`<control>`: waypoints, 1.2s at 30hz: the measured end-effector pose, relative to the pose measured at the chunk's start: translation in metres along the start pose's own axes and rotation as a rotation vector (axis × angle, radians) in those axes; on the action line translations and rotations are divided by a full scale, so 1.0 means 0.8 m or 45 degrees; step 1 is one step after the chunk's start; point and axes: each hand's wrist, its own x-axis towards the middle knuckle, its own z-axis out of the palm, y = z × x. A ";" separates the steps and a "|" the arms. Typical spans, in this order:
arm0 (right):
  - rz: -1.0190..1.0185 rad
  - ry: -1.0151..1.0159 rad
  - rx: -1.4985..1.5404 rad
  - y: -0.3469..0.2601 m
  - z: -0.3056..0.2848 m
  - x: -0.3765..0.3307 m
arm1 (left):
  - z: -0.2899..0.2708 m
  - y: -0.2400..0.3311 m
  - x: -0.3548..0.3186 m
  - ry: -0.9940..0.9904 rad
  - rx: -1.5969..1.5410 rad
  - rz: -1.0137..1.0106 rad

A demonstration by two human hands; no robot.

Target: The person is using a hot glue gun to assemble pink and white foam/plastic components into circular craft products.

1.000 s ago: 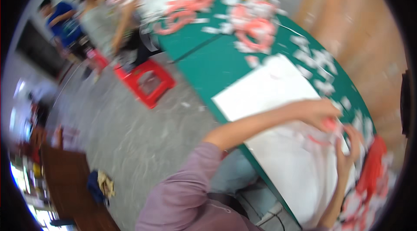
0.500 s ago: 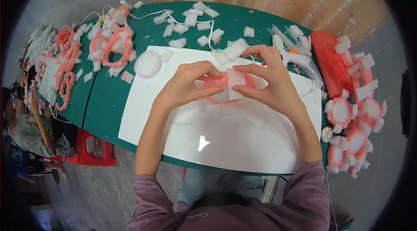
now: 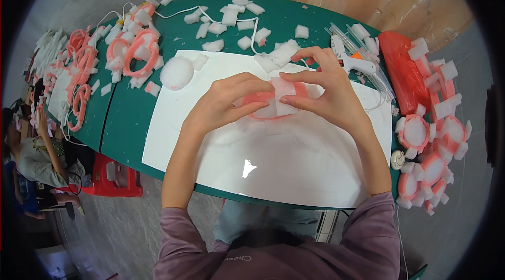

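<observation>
Head view shows both hands meeting over a white sheet (image 3: 294, 169) laid on the green table (image 3: 126, 117). My left hand (image 3: 226, 103) is curled around the near-left side of a pink foam ring (image 3: 263, 111), fingers closed on its rim. My right hand (image 3: 329, 98) pinches a small white foam block (image 3: 284, 93) between thumb and fingers, pressing it against the ring's upper edge. The ring sits just above the sheet, near its top centre; I cannot tell whether it rests on the sheet or is lifted clear. A glue gun (image 3: 350, 61) lies just beyond the right hand, with clear glue sticks (image 3: 342, 32) beside it. Loose white blocks (image 3: 231, 17) are scattered along the far edge, a white foam ball (image 3: 176, 73) sits at the sheet's left corner, and finished rings (image 3: 426, 148) with white blocks are stacked to the right. Judgement: the step is seating the block on the ring. To do it well, I would keep the left hand steady as a brace, press the block square to the rim with even pressure, keep fingertips off any glue line, and check alignment against the finished pieces.
</observation>
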 end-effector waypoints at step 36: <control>0.091 -0.079 0.009 0.004 -0.001 0.002 | 0.001 -0.002 0.004 0.031 -0.030 0.032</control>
